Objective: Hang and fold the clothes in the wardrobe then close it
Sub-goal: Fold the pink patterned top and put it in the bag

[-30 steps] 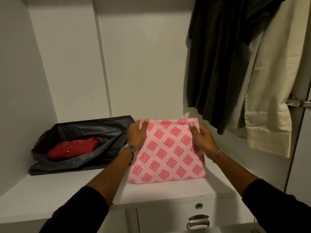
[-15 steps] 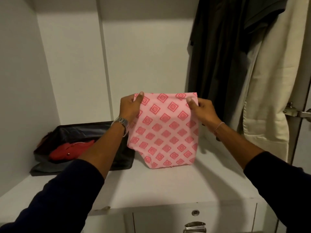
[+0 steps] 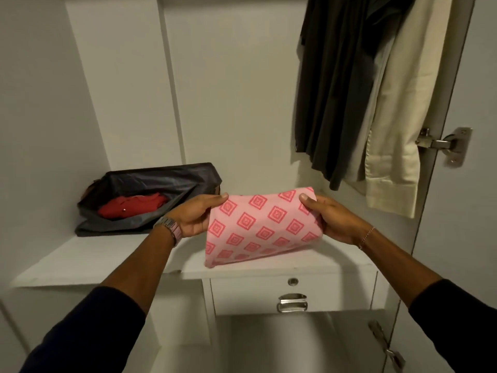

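Holding the folded pink cloth (image 3: 258, 224) above the white shelf (image 3: 107, 254), we grip its left edge with our left hand (image 3: 196, 216) and its right edge with our right hand (image 3: 333, 219), fingers curled round it; dark garments (image 3: 333, 90) hang behind.

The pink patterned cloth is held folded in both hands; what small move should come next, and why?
Probably lower the pink patterned cloth flat onto the white shelf. The left hand and right hand grip its ends, and only its lower edge seems to reach the shelf.
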